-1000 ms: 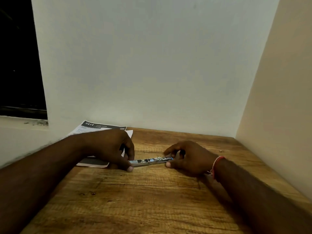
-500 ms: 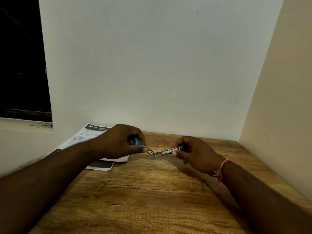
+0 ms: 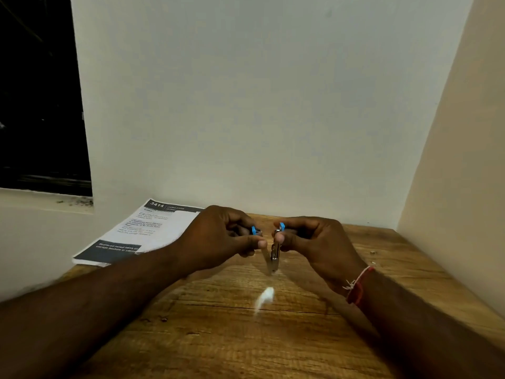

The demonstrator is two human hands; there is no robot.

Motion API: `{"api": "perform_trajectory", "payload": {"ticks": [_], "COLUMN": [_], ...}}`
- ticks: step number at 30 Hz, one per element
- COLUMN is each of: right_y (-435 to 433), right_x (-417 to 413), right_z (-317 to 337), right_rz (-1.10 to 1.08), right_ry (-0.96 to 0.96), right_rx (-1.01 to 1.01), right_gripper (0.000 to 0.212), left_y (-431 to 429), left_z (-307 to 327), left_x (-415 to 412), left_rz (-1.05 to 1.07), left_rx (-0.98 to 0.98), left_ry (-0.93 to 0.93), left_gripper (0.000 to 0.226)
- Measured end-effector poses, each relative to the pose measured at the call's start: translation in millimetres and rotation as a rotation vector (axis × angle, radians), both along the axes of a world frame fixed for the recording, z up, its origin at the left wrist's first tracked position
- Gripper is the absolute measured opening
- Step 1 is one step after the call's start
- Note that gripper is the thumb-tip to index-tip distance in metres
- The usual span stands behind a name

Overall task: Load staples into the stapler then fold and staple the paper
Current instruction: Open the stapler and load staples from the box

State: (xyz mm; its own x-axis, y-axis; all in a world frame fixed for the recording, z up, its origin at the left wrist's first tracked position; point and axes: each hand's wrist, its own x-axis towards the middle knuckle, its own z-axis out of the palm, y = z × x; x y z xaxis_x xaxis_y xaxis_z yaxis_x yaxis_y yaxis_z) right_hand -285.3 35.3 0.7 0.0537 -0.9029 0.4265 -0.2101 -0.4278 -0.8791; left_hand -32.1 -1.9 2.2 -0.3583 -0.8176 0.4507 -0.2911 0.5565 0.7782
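A small metal stapler (image 3: pixel 274 254) with blue ends is held above the wooden table, folded into a narrow V with its hinge pointing down. My left hand (image 3: pixel 218 239) grips one blue-tipped arm, and my right hand (image 3: pixel 317 239) grips the other. A printed paper (image 3: pixel 153 231) lies flat at the table's back left, partly behind my left hand. A small white blurred speck (image 3: pixel 265 296) shows below the stapler, just over the tabletop; I cannot tell what it is.
The wooden table (image 3: pixel 246 337) sits in a corner, with a white wall behind and a cream wall (image 3: pixel 451 187) on the right. A dark window and its sill (image 3: pixel 41 198) are at the left. My right wrist wears a red thread band (image 3: pixel 358 285).
The stapler lay nearly flat on the table a second ago. Both hands have lifted it and folded its arms together, so the hinge now points down. The white speck has appeared below it.
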Motion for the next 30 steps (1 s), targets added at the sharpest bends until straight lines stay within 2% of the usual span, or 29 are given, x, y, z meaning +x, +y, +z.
{"api": "perform_trajectory", "payload": {"ticks": [3,11,19,24,27,30], "right_y": [1.1,4.7,5.3,4.4,3.9,1.8], "right_x": [2.2,8.0,10.6,7.1,3.4,-0.8], "right_z": [1.7,3.1,0.8,-0.7,-1.6,-3.0], "right_rz": [0.001,-0.037,-0.037,-0.009,0.053,0.097], "right_ry": [-0.028,0.155,0.248,0.254,0.185,0.128], "right_rx": [-0.005,-0.006,-0.016,-0.029,-0.015,0.011], "right_gripper": [0.033,0.025,0.023,0.024,0.025,0.028], "left_y": [3.4,9.3,10.6,10.0,9.6,5.9], "left_z": [1.1,0.9,-3.5,-3.1,1.5,4.2], "left_x": [-3.7,-7.1,-11.8,-10.8,-8.0,-5.6], "left_rz": [-0.019,0.026,0.016,0.003,0.010,0.011], "left_rx": [0.040,-0.034,-0.045,-0.044,-0.054,-0.009], "left_ry": [0.075,-0.090,-0.070,-0.083,-0.101,-0.008], "left_gripper": [0.023,0.024,0.021,0.022,0.024,0.021]}}
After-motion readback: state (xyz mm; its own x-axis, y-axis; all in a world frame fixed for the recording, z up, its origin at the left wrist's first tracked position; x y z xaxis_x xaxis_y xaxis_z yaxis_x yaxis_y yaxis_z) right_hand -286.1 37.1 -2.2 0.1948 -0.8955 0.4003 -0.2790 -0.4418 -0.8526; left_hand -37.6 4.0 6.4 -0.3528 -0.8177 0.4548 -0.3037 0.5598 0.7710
